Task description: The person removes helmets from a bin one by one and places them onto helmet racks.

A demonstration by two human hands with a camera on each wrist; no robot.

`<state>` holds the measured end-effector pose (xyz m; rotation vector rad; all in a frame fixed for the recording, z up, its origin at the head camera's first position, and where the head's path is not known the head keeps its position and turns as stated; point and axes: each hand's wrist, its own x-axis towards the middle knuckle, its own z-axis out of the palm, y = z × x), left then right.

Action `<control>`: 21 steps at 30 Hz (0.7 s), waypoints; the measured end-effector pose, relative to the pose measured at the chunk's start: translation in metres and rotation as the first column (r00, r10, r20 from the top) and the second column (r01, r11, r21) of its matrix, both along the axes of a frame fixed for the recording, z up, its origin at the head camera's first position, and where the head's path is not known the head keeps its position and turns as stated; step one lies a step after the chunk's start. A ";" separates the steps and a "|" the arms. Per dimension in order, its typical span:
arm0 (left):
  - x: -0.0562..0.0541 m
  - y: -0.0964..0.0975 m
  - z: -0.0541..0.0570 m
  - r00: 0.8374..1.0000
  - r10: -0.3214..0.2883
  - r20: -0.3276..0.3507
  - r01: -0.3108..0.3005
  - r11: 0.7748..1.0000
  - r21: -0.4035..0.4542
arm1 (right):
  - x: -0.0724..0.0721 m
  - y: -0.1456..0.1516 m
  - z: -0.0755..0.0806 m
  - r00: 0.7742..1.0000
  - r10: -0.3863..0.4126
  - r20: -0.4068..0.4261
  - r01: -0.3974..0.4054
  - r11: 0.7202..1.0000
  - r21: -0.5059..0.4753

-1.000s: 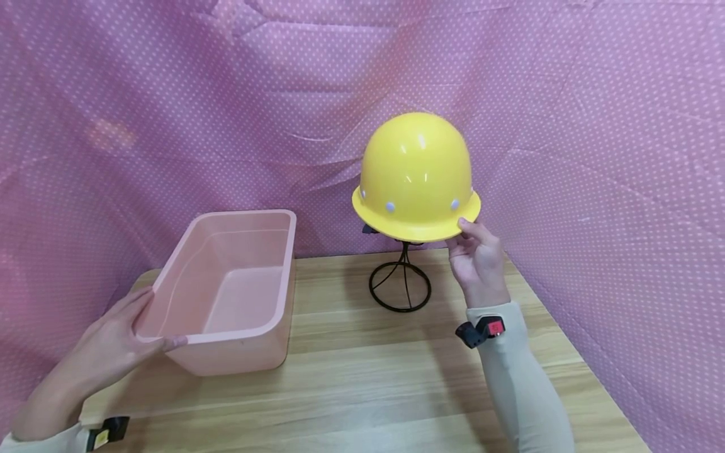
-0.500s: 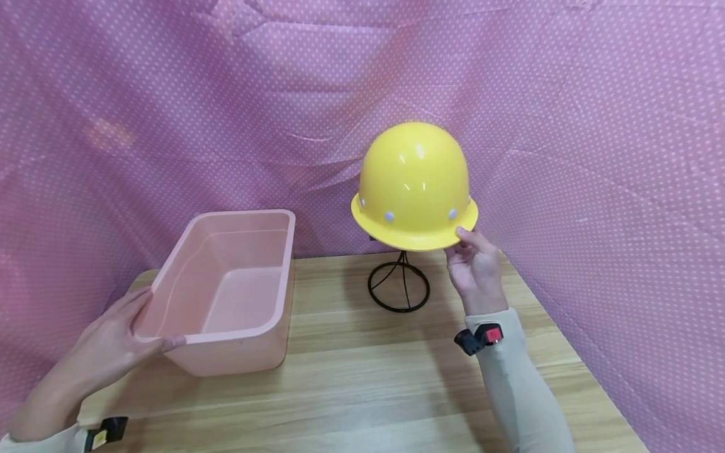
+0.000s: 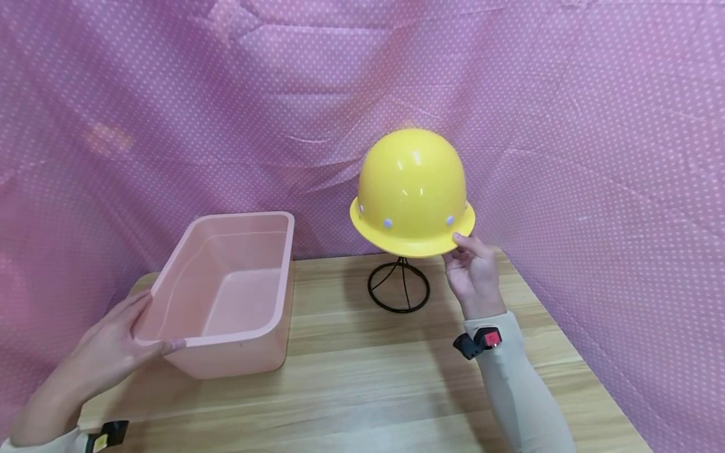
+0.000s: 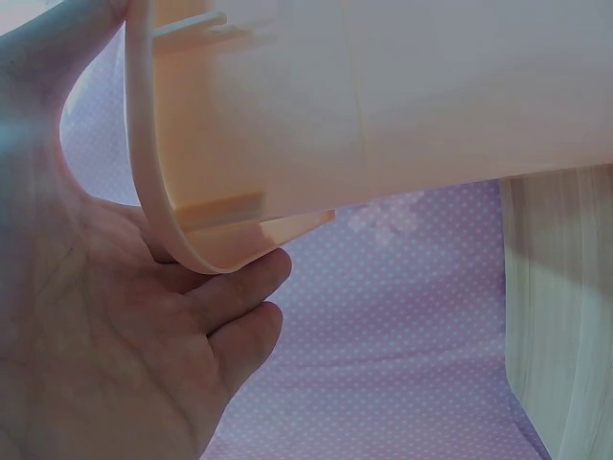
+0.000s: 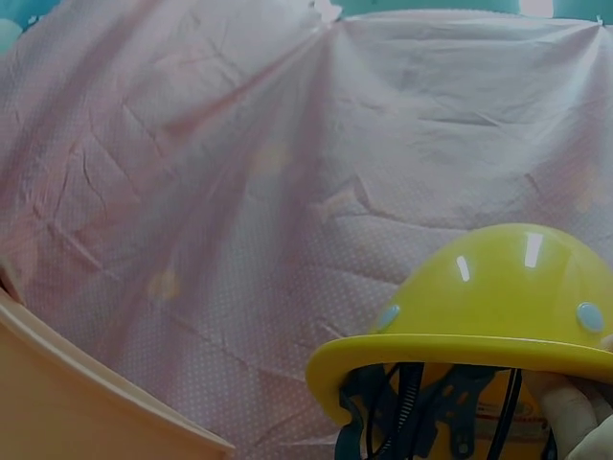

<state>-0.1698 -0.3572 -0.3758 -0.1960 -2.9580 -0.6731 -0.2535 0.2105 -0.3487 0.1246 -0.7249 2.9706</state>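
Yellow and shiny, the helmet (image 3: 412, 192) is being pinched at its near right edge by the right hand (image 3: 476, 277), the nearer one. Round side up, it is being held just to the left and far side of that hand, over the black stand (image 3: 406, 287). Whether the two are touching is being hidden. Well apart, on the left, the pink tub (image 3: 235, 360) is being gripped at its near left corner by the left hand (image 3: 102, 355).
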 end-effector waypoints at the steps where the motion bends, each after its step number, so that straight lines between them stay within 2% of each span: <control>1: 0.001 0.000 0.000 1.000 0.000 0.004 0.000 1.000 -0.001 | 0.000 0.000 -0.001 1.000 0.001 0.001 -0.001 1.000 0.002; 10: 0.001 0.003 -0.001 0.998 -0.014 -0.055 0.014 1.000 -0.002 | 0.000 0.000 -0.005 1.000 -0.003 0.029 0.003 1.000 0.013; 21: 0.001 0.003 0.000 0.998 -0.011 -0.067 0.012 1.000 0.017 | -0.001 -0.004 -0.010 0.997 -0.005 0.080 0.000 0.998 0.063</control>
